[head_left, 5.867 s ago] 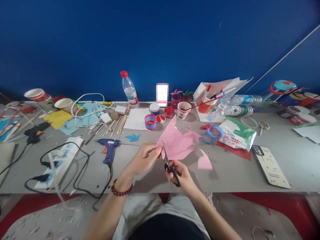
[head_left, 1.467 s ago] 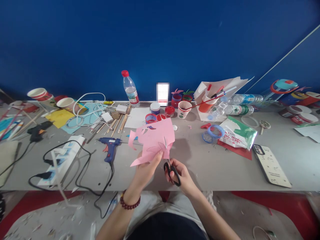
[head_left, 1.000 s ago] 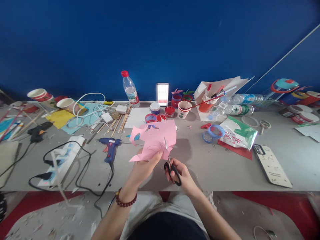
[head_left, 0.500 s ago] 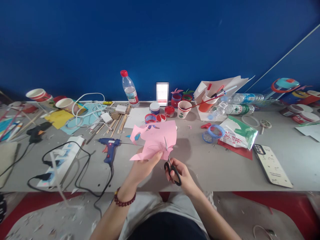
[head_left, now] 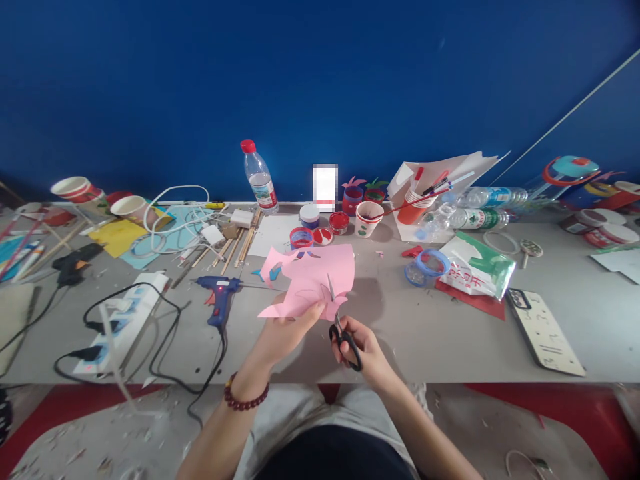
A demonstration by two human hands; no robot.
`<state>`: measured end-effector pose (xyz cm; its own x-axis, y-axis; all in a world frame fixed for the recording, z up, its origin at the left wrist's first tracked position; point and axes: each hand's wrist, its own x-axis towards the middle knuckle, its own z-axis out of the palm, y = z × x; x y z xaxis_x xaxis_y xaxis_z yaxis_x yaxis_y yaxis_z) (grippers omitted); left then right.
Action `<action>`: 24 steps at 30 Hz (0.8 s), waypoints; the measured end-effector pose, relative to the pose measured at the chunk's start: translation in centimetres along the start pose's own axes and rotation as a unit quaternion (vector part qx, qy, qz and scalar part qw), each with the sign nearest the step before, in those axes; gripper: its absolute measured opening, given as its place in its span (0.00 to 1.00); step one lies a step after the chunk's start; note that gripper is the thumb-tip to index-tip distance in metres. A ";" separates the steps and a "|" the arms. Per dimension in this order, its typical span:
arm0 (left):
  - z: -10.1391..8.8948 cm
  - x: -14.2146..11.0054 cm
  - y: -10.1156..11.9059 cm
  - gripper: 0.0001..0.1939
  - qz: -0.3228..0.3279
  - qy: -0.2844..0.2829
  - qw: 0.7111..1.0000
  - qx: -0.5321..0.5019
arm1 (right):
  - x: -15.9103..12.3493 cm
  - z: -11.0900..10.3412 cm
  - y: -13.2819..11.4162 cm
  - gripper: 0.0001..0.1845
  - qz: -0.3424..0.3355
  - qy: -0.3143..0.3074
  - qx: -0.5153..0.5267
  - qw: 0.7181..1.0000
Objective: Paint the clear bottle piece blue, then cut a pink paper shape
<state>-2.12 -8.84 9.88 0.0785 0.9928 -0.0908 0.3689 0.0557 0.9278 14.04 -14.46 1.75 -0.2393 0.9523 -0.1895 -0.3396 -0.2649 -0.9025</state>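
Pink paper (head_left: 315, 270) with cut-out edges is held above the table, and a curved outline is drawn on it. My left hand (head_left: 287, 333) pinches its lower edge, thumb on top and fingers underneath. In my right hand (head_left: 363, 347) are black-handled scissors (head_left: 345, 340), fingers through the loops. Their blades lie at the paper's lower right part, where a flap stands beside the cut. A blue glue gun (head_left: 220, 297) lies left of the paper. Behind the paper are a blue-rimmed paint pot (head_left: 301, 237) and a red paint pot (head_left: 339, 223).
A white power strip (head_left: 125, 320) with black cables lies at the left. A bottle with a red cap (head_left: 259, 180) stands against the blue wall. On the right are a phone (head_left: 545, 330), a green and white packet (head_left: 475, 267) and plastic bottles (head_left: 480, 218). A paper cup (head_left: 369, 223) holds a brush.
The paper has tilted slightly, its left tip shifting a little left and up. My left wrist has moved slightly left. My right hand and the scissors have barely moved.
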 end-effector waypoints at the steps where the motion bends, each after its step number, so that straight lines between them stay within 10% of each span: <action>1: -0.1 0.1 -0.1 0.06 0.000 0.000 1.000 -0.001 | 0.0 0.0 0.0 0.33 0.000 0.000 0.001 1.000; 24: -1.1 0.2 0.9 0.09 0.003 -0.077 0.997 -0.027 | 0.0 0.5 -0.7 0.34 0.020 0.012 0.005 1.000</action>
<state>-2.79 -8.50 11.09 0.2232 0.9653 -0.1357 0.3171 0.0597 0.9465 13.85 -14.37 2.57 -0.2305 0.9444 -0.2346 -0.3397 -0.3040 -0.8900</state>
